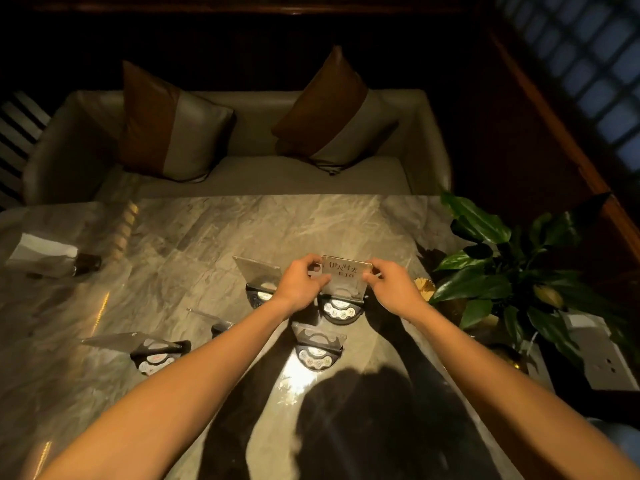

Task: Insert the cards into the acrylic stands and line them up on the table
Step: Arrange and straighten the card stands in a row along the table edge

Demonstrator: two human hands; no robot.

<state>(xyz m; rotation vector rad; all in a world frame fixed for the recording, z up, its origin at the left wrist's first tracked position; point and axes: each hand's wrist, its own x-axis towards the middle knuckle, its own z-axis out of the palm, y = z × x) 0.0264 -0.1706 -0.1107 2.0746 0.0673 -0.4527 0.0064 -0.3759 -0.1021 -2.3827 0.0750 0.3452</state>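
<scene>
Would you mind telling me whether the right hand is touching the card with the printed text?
Touching. The head view shows the right hand pinching the right edge of the card, with its fingertips overlapping that edge.

Pale rectangular card with dark print, upright in clear acrylic stand on black rounded base, pinched at both side edges. Four similar stands lie left of and below the grip.

A dim room: a beige sofa with two brown-and-grey cushions faces a lit marble table. A leafy potted plant stands right, near a latticed window.
</scene>
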